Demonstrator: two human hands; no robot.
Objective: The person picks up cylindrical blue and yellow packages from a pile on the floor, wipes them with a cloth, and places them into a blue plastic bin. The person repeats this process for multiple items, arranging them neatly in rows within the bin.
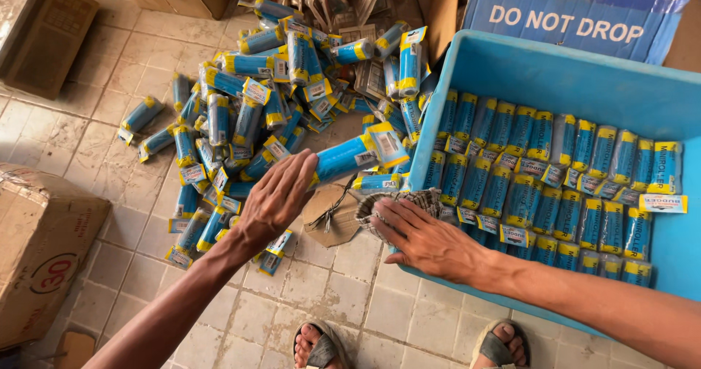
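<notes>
Packets in blue and yellow wrap lie heaped on the tiled floor (pixel 95 120) just left of the blue plastic crate (pixel 555 77). The left hand (pixel 281 193) reaches over that heap (pixel 241 113), its grip closed around one blue packet (pixel 350 156) held just outside the crate's left wall. The right hand (pixel 427 241) rests on the crate's near left corner, fingers together and flat, gripping nothing. Inside the crate, more packets (pixel 544 179) stand in tidy rows. Cardboard box (pixel 40 245) sits far left of the crate.
</notes>
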